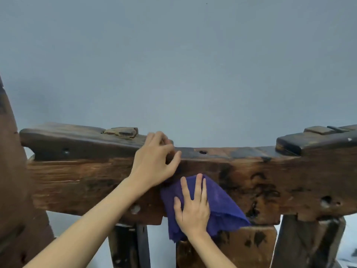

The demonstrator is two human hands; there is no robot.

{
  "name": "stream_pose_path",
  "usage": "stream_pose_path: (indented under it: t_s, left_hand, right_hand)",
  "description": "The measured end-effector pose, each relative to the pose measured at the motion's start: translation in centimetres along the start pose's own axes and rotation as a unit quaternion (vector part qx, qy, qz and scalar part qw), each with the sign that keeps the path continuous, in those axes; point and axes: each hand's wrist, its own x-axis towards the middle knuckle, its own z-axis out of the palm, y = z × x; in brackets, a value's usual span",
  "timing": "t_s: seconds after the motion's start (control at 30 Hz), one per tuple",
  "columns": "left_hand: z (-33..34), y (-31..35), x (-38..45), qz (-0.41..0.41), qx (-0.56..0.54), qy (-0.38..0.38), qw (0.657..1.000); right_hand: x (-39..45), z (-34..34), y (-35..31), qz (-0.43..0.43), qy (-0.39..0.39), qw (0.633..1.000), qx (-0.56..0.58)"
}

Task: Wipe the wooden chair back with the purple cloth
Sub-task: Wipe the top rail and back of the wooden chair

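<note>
dark, worn wood makes up the chair back (251,171), a broad rail set in front of a grey-blue wall (193,64). the cloth (222,206) lies against the rail's front face near its middle, its lower edge hanging below the rail. the right hand (193,207) presses it flat — fingers straight and spread. the left hand (154,163) grips the rail's top edge just above, fingers curled over, thumb on the front.
</note>
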Motion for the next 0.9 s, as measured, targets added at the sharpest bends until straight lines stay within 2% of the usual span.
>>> stream_pose_path:
  t_s: [0.03, 0.07, 0.13, 0.2, 0.27, 0.33, 0.4, 0.47, 0.53, 0.6, 0.63, 0.67, 0.7, 0.73, 0.77, 0.8, 0.83, 0.87, 0.9]
  left_hand:
    - [-0.4, -0.4, 1.4, 0.009, 0.02, 0.024, 0.999]
    - [-0.7, -1.0, 2.7, 0.013, 0.038, 0.017, 0.999]
    - [-0.7, -2.3, 5.0, -0.02, 0.056, -0.106, 0.993]
    - [0.1, -3.4, 5.7, -0.058, 0.095, -0.237, 0.965]
    - [1.1, -3.9, 5.5, -0.054, 0.153, -0.255, 0.953]
    - [1.8, -3.9, 5.2, -0.035, 0.176, -0.235, 0.955]
    - [2.2, -3.8, 5.2, -0.023, 0.186, -0.225, 0.956]
    - [2.5, -3.6, 5.4, -0.019, 0.188, -0.228, 0.955]
    - [2.6, -3.2, 5.6, -0.026, 0.187, -0.246, 0.951]
    - [2.7, -2.8, 6.1, -0.04, 0.188, -0.264, 0.945]
    - [2.7, -2.6, 6.3, -0.048, 0.19, -0.271, 0.942]
    - [2.7, -2.5, 6.5, -0.057, 0.191, -0.276, 0.94]
    - [2.7, -2.4, 6.6, -0.065, 0.192, -0.278, 0.939]
    - [2.6, -2.5, 6.7, -0.074, 0.19, -0.277, 0.939]
    - [2.6, -2.6, 6.8, -0.083, 0.186, -0.275, 0.94]
    - [2.6, -2.5, 6.7, -0.094, 0.186, -0.273, 0.939]
    - [2.5, -2.6, 6.7, -0.098, 0.189, -0.274, 0.938]
    - [2.5, -2.5, 6.7, -0.1, 0.191, -0.278, 0.936]
    - [2.4, -2.2, 6.7, -0.102, 0.194, -0.283, 0.934]
  right_hand:
    - [-1.2, 0.5, 0.9, -0.037, -0.008, 0.999, 0.007]
    - [-2.5, 0.8, 1.9, -0.078, -0.028, 0.996, 0.012]
    - [-4.1, 0.2, 4.1, -0.155, -0.104, 0.982, 0.026]
    - [-3.9, -1.3, 6.3, -0.2, -0.163, 0.966, 0.022]
    - [-1.4, -3.6, 9.0, -0.221, -0.134, 0.966, -0.022]
    - [1.7, -6.1, 12.0, -0.204, -0.042, 0.976, -0.057]
    - [4.0, -8.9, 13.6, -0.134, 0.032, 0.988, -0.076]
    - [5.8, -10.2, 12.7, 0.003, 0.103, 0.991, -0.086]
    - [7.5, -9.4, 10.0, 0.146, 0.168, 0.971, -0.083]
    - [9.7, -7.7, 6.1, 0.281, 0.221, 0.933, -0.023]
    - [10.3, -6.9, 3.9, 0.316, 0.235, 0.919, -0.009]
    - [10.2, -5.9, 1.8, 0.308, 0.233, 0.922, -0.017]
    - [9.4, -4.8, 0.0, 0.254, 0.214, 0.943, -0.036]
    - [8.0, -3.7, -1.3, 0.155, 0.182, 0.969, -0.063]
    - [6.1, -2.7, -1.9, 0.021, 0.139, 0.987, -0.085]
    - [4.2, -2.3, -1.3, -0.123, 0.087, 0.985, -0.087]
    - [2.5, -2.1, 0.2, -0.239, 0.029, 0.967, -0.083]
    - [0.9, -2.7, 2.6, -0.311, -0.037, 0.946, -0.08]
    - [-0.3, -3.7, 5.3, -0.338, -0.097, 0.933, -0.076]
